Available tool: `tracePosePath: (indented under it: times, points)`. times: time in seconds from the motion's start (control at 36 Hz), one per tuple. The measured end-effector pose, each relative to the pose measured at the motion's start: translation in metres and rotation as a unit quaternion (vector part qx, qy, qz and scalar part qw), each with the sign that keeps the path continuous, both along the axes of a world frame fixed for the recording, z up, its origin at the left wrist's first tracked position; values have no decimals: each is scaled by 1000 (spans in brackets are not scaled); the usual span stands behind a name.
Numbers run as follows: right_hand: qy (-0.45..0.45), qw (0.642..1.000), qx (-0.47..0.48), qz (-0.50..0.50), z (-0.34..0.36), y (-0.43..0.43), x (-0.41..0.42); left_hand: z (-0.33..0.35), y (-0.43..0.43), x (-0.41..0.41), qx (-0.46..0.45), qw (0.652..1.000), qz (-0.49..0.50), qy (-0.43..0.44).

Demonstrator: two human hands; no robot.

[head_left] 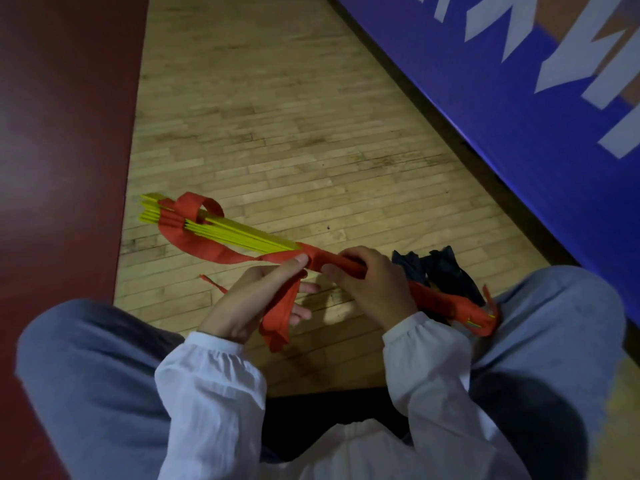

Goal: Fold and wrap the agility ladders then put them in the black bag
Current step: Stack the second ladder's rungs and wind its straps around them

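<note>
Gripping the red-wrapped part of the agility ladder bundle mid-frame, right hand curls over it. Left hand, palm up, pinches the red strap. Black bag just behind.

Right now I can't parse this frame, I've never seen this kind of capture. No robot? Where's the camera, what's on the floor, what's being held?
No robot here. A person sits on a wooden floor, and the only camera is worn on their head, looking down at their own hands and knees.

The yellow-and-red thing is a folded agility ladder: yellow rungs stacked into a bundle, with its red strap partly wound around it. The right hand curls round the wrapped part of the bundle. The left hand pinches the loose strap, which hangs past its palm.

A crumpled black bag lies on the floor just beyond the right hand. The blue surface with white lettering at right could be a padded wall or a banner; I cannot tell which.
</note>
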State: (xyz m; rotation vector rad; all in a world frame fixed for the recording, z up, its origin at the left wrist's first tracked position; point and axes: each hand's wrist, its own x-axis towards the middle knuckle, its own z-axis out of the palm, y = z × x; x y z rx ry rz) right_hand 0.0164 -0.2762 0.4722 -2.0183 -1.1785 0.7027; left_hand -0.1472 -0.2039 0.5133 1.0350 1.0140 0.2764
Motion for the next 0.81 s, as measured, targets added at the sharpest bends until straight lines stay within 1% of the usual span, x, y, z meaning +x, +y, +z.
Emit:
tracePosePath:
  times: [0.14,0.28,0.36,0.5,0.67,0.81]
  points:
    - [-28,999,23,-40,-5,2,-3,0,-2,7,20,999,42,-3]
    - [-43,998,29,-39,-7,3,-6,-1,-4,14,13,993,120,-17]
    - [-33,998,27,-37,-8,3,-8,-3,-4,14,9,990,139,-24]
    - [-10,999,29,-32,-7,3,-9,-3,-4,13,10,989,147,-32]
    - [-14,1000,24,0,-5,2,-6,-3,-6,10,35,991,125,-27]
    - [25,999,-14,40,3,0,1,-8,-4,5,43,993,106,-6]
